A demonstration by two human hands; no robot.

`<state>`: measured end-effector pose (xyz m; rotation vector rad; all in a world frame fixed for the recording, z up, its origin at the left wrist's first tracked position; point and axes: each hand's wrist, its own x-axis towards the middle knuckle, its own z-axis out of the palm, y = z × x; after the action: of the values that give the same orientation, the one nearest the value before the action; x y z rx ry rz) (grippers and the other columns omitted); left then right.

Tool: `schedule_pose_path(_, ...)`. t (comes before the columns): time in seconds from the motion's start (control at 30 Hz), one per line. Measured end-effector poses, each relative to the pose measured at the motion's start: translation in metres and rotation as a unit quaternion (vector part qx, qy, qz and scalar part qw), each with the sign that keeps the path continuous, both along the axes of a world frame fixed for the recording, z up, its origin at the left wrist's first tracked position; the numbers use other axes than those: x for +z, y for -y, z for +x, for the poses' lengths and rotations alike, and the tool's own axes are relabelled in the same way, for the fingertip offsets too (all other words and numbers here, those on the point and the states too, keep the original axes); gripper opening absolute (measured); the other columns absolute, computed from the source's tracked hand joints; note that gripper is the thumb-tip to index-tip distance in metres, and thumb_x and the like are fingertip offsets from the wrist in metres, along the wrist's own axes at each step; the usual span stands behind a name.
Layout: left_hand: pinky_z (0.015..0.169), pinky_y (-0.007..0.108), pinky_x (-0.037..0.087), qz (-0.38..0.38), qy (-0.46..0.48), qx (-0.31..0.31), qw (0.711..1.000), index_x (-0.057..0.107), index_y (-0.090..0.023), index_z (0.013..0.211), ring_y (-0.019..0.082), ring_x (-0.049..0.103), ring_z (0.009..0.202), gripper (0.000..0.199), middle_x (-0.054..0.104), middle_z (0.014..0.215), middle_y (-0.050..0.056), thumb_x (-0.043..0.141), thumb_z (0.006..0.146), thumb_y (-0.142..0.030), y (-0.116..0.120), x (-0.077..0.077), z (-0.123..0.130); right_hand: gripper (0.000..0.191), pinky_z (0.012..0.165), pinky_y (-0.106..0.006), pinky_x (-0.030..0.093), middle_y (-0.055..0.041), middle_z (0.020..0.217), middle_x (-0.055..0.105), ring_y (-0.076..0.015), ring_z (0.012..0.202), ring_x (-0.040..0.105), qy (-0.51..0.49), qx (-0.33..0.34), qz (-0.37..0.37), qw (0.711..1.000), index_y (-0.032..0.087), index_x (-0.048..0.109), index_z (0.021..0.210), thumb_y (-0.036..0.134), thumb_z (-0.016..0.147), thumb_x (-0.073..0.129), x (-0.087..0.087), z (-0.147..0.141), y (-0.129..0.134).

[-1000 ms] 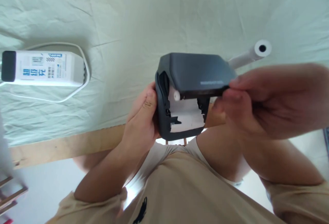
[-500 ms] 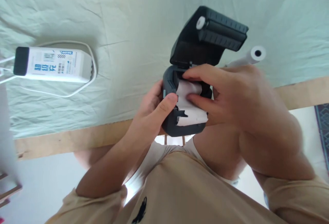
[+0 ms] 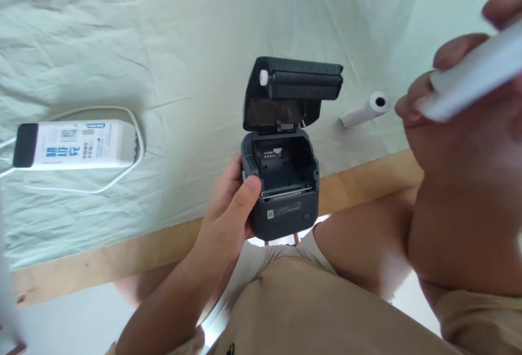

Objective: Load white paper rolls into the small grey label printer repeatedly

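Note:
My left hand (image 3: 232, 197) is wrapped round the left side of a dark grey portable label printer (image 3: 283, 219), its thumb on the rim. The printer's lid (image 3: 255, 91) stands swung up, showing a black roller with a white end gear. Inside, the paper compartment (image 3: 285, 173) is bare, with a small label on its back wall. At the far right, my right hand (image 3: 457, 126) is closed on a white paper roll (image 3: 477, 78), blurred and partly cut off by the frame edge. A second paper roll (image 3: 365, 111) lies on the cloth between the printer and that hand.
A white power strip (image 3: 81, 145) with a black end lies at the left, its white cable (image 3: 141, 148) looped round it. Pale green wrinkled cloth (image 3: 196, 34) covers the table. The wooden table edge (image 3: 134, 254) runs just in front of my legs.
My right hand has lifted the white paper out of the printer and carried it to the far right. The printer, still in my left hand, now sits slightly lower and more upright in view.

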<state>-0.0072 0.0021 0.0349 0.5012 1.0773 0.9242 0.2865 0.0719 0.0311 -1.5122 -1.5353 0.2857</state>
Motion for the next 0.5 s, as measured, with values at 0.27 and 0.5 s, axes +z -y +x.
schedule_pose_path(0.27,0.089,0.021,0.066,0.002,-0.028,-0.020,0.999,0.080,-0.024,0.136,0.017,0.078,0.108,0.035,0.082,0.127,0.003,0.075,0.108,-0.044,0.001,0.006,0.001,0.059,0.064,-0.035,0.053,0.0020,0.085,0.065,-0.0150,0.072,0.067,0.092,-0.020,0.101,0.990,0.025,0.062,0.106,0.081,0.093,0.076,-0.026,0.036,-0.004)
schedule_pose_path(0.5,0.083,0.020,0.067,-0.009,-0.041,0.030,0.999,0.087,-0.029,0.122,0.014,0.077,0.099,0.025,0.081,0.120,-0.001,0.082,0.103,-0.045,0.003,-0.002,0.006,0.080,0.093,-0.050,0.066,-0.0021,0.107,0.083,-0.0226,0.098,0.078,0.155,-0.103,-0.117,0.975,0.030,0.059,0.150,0.033,0.080,0.098,-0.029,0.050,0.008)
